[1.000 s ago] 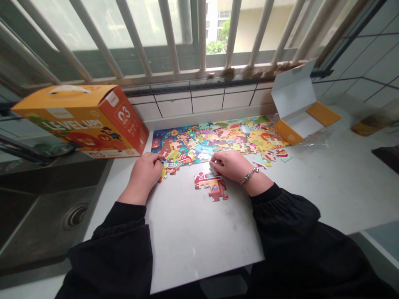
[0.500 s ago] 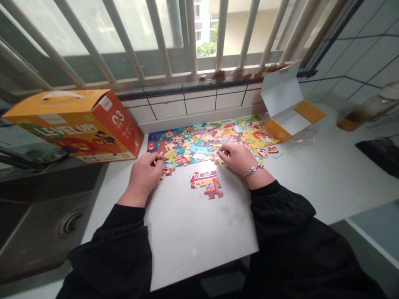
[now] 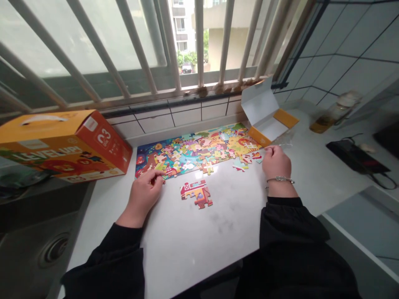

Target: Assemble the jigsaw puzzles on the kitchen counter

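Note:
A few joined jigsaw pieces (image 3: 198, 193) with a red barn picture lie flat on the white counter between my hands. Behind them stretches a colourful picture sheet (image 3: 141, 150) strewn with many loose pieces. My left hand (image 3: 146, 193) rests at its front left corner, fingers curled in beside some pieces; what they hold, if anything, is hidden. To the right, my right hand (image 3: 277, 165) is closed, thumb against the bent fingers, and its contents cannot be made out. It is beside loose jigsaw pieces (image 3: 240, 167) at the sheet's front right.
An orange puzzle box (image 3: 102, 145) with a handle stands at the left, by the sink (image 3: 56, 249). At the back right is an opened small box (image 3: 264, 120) with clear plastic beside it. Farther right are a bottle (image 3: 330, 114) and a black pouch (image 3: 358, 158).
My right hand has moved right, away from the sheet's front middle, to beside the pieces near the small box. My left hand stays near the front left corner. The view has turned right.

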Motion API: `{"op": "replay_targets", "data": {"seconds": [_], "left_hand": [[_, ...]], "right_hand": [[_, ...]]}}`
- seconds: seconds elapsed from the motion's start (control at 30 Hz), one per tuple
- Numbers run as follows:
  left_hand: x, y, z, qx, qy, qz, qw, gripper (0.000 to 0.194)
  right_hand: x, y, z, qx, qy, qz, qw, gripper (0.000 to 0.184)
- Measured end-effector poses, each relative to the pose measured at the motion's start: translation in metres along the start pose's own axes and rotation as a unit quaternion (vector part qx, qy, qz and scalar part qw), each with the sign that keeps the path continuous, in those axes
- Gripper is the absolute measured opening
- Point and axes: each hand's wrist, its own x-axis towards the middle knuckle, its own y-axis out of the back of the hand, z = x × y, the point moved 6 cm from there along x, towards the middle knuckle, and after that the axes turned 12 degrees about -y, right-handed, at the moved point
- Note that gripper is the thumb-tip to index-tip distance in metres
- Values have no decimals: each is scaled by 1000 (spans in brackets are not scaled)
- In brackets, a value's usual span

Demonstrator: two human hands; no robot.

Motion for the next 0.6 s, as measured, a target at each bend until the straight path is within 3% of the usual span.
{"op": "replay_targets", "data": {"seconds": [0.1,0.2,0.3,0.4,0.5,0.6], "left_hand": [[2,-2,16,0,-36,-14,999,26],[-6,-9,46,-16,-90,-31,995,25],[-29,-29,96,-55,-219,-54,973,21],[-55,-53,148,-101,-356,-82,926,23],[-61,-71,175,-101,-392,-72,912,22],[-55,-87,193,-86,-389,-33,916,20]], "right_hand": [[12,-9,17,-68,-22,-45,996,38],[13,-18,21,-104,-13,-72,992,57],[10,-25,18,-120,1,-87,989,66],[10,-28,16,-116,-4,-90,989,56],[11,-30,16,-112,-4,-84,990,50],[12,-32,15,-106,-1,-81,991,47]]}}
